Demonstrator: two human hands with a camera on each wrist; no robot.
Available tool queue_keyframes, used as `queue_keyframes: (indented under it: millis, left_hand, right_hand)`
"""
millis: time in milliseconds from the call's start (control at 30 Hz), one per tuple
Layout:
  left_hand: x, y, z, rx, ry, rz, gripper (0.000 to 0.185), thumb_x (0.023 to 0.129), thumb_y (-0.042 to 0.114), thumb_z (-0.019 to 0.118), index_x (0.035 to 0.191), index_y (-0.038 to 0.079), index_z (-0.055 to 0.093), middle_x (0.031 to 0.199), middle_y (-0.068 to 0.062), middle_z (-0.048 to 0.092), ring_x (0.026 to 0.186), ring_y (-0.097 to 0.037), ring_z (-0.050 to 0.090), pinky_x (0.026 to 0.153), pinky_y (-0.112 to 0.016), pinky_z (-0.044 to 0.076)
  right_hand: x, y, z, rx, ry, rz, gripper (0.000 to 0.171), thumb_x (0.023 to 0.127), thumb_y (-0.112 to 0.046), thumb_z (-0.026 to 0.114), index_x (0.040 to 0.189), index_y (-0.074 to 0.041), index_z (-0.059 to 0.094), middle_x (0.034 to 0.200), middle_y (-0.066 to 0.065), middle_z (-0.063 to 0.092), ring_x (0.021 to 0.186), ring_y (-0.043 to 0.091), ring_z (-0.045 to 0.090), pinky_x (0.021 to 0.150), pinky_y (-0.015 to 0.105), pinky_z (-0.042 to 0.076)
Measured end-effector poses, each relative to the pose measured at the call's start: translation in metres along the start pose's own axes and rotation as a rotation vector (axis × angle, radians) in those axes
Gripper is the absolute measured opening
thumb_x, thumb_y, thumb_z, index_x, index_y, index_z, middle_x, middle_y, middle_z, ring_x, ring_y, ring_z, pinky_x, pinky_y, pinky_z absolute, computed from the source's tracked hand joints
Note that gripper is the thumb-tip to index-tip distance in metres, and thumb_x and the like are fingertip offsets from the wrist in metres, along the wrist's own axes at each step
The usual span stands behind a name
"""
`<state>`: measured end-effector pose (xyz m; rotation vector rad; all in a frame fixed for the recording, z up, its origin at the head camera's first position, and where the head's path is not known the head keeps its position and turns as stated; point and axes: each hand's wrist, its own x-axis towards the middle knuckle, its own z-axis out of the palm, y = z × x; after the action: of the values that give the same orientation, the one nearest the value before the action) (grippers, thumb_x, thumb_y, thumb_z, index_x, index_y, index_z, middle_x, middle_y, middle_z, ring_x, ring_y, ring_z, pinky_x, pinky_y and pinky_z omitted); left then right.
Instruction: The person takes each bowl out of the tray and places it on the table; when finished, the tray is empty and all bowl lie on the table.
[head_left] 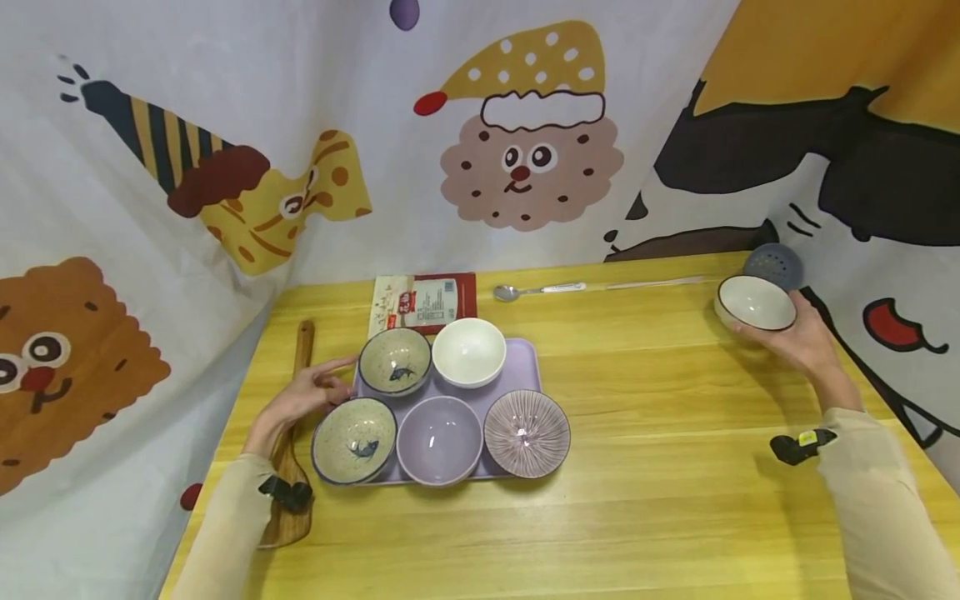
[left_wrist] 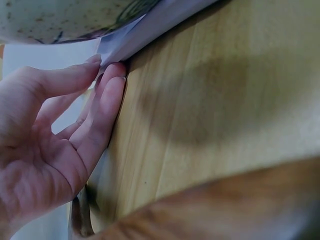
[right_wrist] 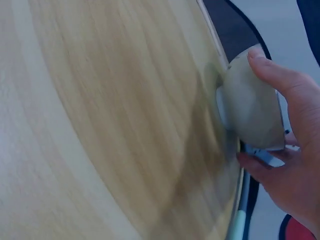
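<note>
My right hand (head_left: pixel 813 342) holds a small white bowl (head_left: pixel 756 302) with a dark rim near the table's far right corner. In the right wrist view, the thumb lies on the outside of this bowl (right_wrist: pixel 252 102). At the left, my left hand (head_left: pixel 300 398) pinches the edge of a lilac tray (head_left: pixel 528 362) between thumb and fingertips. Beside that hand are two speckled fish-pattern bowls, the back bowl (head_left: pixel 388 354) and the front bowl (head_left: pixel 345 437). A white bowl (head_left: pixel 469 350), a lilac bowl (head_left: pixel 440 437) and a striped bowl (head_left: pixel 527 433) also sit on the tray.
A wooden spatula (head_left: pixel 288 521) lies under the left forearm. Behind the tray are a red-and-cream packet (head_left: pixel 435 304), a spoon (head_left: pixel 528 290) and a thin white stick (head_left: pixel 654 283). A grey perforated utensil head (head_left: pixel 772 262) shows behind the held bowl. Printed cloth (head_left: pixel 390 242) hangs along the back.
</note>
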<state>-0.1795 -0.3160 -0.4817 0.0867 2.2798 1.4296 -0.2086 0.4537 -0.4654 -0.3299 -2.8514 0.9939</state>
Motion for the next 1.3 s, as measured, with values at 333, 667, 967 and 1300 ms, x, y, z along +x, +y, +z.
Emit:
queue_keyframes:
  millis: [333,667,967,1300]
  left_hand:
    - [0.0,0.001,0.0,-0.018,0.008,-0.004,0.074,0.092,0.003,0.065,0.158,0.007,0.033,0.098,-0.011,0.073,0.084,-0.009,0.067,0.074,-0.026,0.057]
    - [-0.003,0.001,0.0,-0.011,0.019,0.005,0.074,0.091,0.004,0.068,0.157,0.007,0.035,0.089,-0.005,0.072,0.081,-0.007,0.065,0.071,-0.025,0.054]
    - [-0.001,0.005,0.002,0.025,0.036,-0.009,0.073,0.091,0.006,0.067,0.158,0.008,0.036,0.094,-0.01,0.073,0.079,-0.008,0.064,0.071,-0.025,0.053]
    - [-0.003,0.005,0.003,0.047,0.043,-0.001,0.073,0.09,0.005,0.067,0.157,0.009,0.037,0.09,-0.007,0.072,0.08,-0.01,0.065,0.072,-0.026,0.054]
  right_hand:
    - [-0.016,-0.045,-0.008,-0.027,0.071,-0.117,0.119,0.083,-0.042,0.079,0.163,-0.004,0.0,0.167,0.029,-0.001,0.153,0.051,0.001,0.114,0.076,0.011]
    - [-0.042,-0.095,-0.008,0.048,0.006,-0.217,0.117,0.084,-0.036,0.081,0.164,-0.011,0.0,0.168,0.026,0.002,0.15,0.056,0.011,0.111,0.078,0.013]
    - [-0.079,-0.131,0.008,0.117,-0.06,-0.386,0.118,0.078,-0.022,0.088,0.164,-0.009,0.009,0.167,0.025,0.013,0.149,0.053,0.019,0.114,0.071,0.019]
    - [-0.112,-0.17,0.046,0.129,-0.139,-0.607,0.117,0.07,-0.018,0.094,0.163,-0.015,0.022,0.164,0.018,0.029,0.144,0.045,0.034,0.118,0.038,0.034]
